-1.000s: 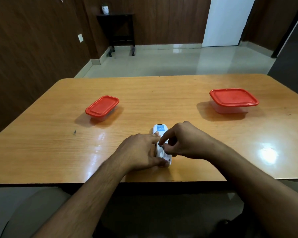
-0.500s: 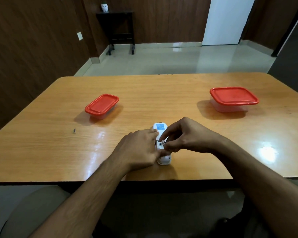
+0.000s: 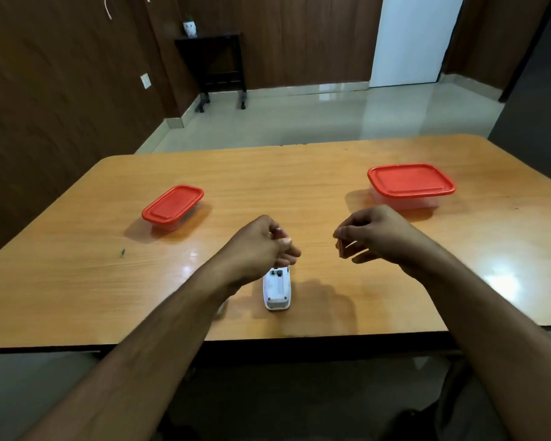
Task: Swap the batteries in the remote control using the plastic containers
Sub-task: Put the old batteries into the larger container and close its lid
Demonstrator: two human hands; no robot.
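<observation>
The desk carries everything, and its near edge is the main hazard: the remote control lies back-up close to that edge, battery bay apparently uncovered, so a careless forearm could knock it to the floor. The larger red-lidded container sits far right, the smaller red-lidded container far left; both are lidded, so any battery must wait in a hand while a lid is pried off, and that is when one could slip and roll away. The left hand hovers over the remote's far end, its grip curled nearly closed; whether it has a battery I cannot tell. The right hand is raised clear, thumb and forefinger pinched on something small, probably a battery, too hidden to confirm. A white sliver beside the left forearm may be the cover, easily swept off
</observation>
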